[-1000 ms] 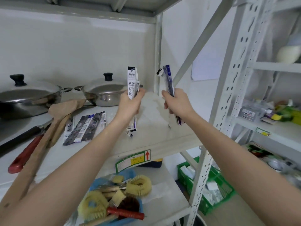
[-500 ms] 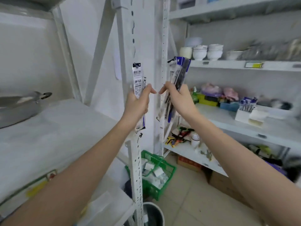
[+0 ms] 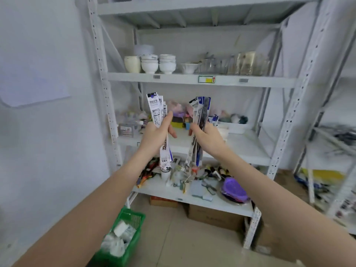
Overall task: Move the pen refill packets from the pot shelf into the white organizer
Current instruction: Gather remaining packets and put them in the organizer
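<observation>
My left hand (image 3: 157, 134) grips a small bunch of white pen refill packets (image 3: 156, 110), held upright. My right hand (image 3: 207, 136) grips more refill packets (image 3: 201, 110), dark and blue ones, also upright. Both hands are raised side by side in front of a white metal shelf rack (image 3: 285, 120). On the rack's middle shelf, partly hidden behind my right hand, stands the white organizer (image 3: 224, 130) with pens sticking up at its back. The pot shelf is out of view.
Bowls (image 3: 149, 63) and glass jars stand on the upper shelf. The lower shelf holds cluttered small items and a purple brush (image 3: 234, 189). A green basket (image 3: 123, 237) sits on the floor at the lower left, cardboard boxes (image 3: 213, 216) under the rack. A wall is left.
The view has swung right from the pot shelf to the neighbouring rack, which now faces me. Both hands still hold their packets, now in front of the middle shelf.
</observation>
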